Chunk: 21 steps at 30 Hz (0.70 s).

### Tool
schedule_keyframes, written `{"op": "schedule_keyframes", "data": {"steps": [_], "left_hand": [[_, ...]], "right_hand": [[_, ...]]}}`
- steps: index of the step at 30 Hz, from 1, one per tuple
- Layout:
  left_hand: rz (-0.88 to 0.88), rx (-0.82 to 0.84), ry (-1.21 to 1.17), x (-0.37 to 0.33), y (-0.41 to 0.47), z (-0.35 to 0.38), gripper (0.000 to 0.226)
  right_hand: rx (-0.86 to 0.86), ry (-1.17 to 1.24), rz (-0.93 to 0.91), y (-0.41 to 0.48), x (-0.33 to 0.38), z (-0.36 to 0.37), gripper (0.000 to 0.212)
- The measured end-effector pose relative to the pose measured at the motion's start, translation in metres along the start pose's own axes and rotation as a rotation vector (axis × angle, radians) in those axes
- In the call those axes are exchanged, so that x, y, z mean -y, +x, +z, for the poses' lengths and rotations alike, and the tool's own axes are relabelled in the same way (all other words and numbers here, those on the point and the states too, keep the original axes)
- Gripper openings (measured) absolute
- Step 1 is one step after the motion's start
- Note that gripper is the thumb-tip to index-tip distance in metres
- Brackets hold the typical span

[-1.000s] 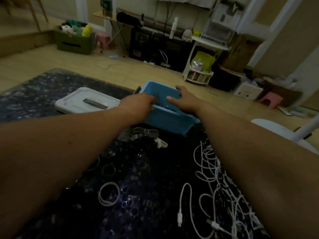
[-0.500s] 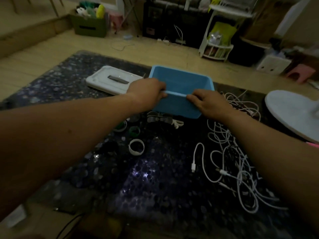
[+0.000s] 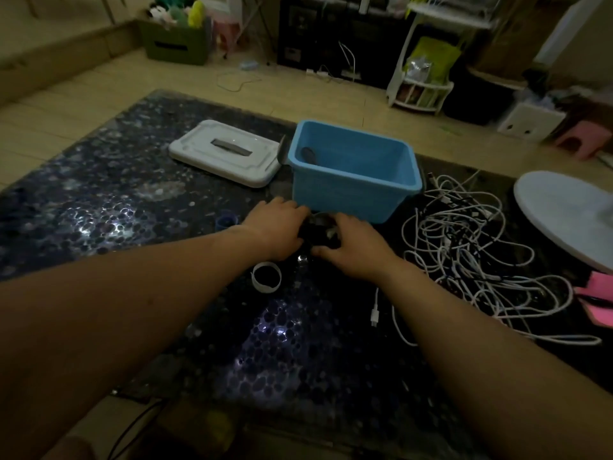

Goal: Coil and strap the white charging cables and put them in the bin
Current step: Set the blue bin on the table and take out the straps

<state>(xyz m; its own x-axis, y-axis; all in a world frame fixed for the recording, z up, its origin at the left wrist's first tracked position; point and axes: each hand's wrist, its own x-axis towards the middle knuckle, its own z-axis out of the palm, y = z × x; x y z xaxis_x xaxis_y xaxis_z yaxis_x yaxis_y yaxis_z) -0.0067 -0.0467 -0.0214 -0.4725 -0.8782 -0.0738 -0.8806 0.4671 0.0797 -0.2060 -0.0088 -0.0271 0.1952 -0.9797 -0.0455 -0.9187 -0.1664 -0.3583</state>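
- A dark, pebble-patterned bench [image 3: 132, 194] carries everything
- A loose tangle of white charging cables [image 3: 464, 247] sprawls on the right half of the bench, just right of the bin and outside it
- The blue bin [image 3: 351, 194] stands upright at the far middle, with one small dark object [image 3: 308, 154] inside
- A white lid [image 3: 225, 154] lies flat just left of the bin
- The left hand [image 3: 275, 227] and right hand [image 3: 355, 250] meet just near of the bin over a dark clump [image 3: 318, 232]; both sets of fingers curl down towards it, but whether they grip it I cannot tell
- A white strap loop [image 3: 266, 277] lies near of the left hand
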Motion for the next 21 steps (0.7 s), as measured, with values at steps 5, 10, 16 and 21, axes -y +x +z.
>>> {"op": "schedule_keyframes", "data": {"steps": [5, 10, 16, 21], "left_hand": [[-0.002, -0.011, -0.073, -0.005, 0.001, -0.006, 0.028], [-0.140, -0.023, -0.405, -0.005, -0.007, -0.010, 0.024], [-0.331, 0.031, -0.982, -0.026, -0.020, -0.027, 0.003], [-0.599, 0.097, -1.556, -0.033, -0.027, -0.027, 0.024]], "right_hand": [[0.030, -0.033, 0.035, -0.005, -0.006, 0.000, 0.061], [0.056, 0.031, 0.039, -0.023, -0.012, -0.009, 0.063], [0.072, -0.049, 0.065, -0.034, -0.017, -0.009, 0.050], [0.051, 0.026, 0.100, -0.037, -0.025, -0.010, 0.035]]}}
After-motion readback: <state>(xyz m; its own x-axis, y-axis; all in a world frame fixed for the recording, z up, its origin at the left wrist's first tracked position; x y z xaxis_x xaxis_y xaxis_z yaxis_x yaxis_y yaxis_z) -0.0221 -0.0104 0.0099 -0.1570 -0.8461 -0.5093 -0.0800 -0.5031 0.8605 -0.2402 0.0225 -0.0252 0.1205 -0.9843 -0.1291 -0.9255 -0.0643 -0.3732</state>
